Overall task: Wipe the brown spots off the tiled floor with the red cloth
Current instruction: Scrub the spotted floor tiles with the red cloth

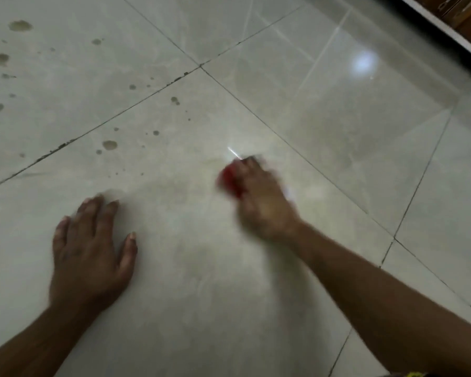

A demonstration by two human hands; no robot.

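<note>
Glossy smooth tiled floor (324,110); soft red cloth (230,178)

Left hand (89,248) pressed flat on the tiled floor (191,268), palm down, fingers straight and spread, thumb splayed toward the right, bare forearm running back to the lower left corner of the view. Right hand (261,197) farther forward on the same tile, motion-blurred, fingers curled over a bunched red cloth (230,178) held against the floor. Right forearm bare, stretched in from the lower right corner.
</note>
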